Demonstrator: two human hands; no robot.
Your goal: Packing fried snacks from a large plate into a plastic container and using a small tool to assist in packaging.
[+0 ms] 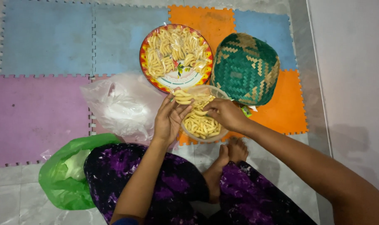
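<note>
My left hand [169, 118] holds a few pale yellow stick-shaped snacks [182, 98] at its fingertips, over the rim of a clear bowl [221, 134]. The bowl sits on the floor mat in front of my feet and holds several more of the same snacks [201, 123]. My right hand [223, 113] reaches into the bowl from the right, its fingers curled down onto the snacks. Just beyond the bowl stands a round tray [176, 81] with a red and yellow rim, carrying small clear bags packed with snacks [175, 51].
A green and tan woven basket [245, 68] lies upside down right of the tray. A crumpled clear plastic bag [123, 104] lies left of the bowl. A green plastic bag [68, 177] rests by my left knee. Coloured foam puzzle mats [39, 108] cover the tiled floor.
</note>
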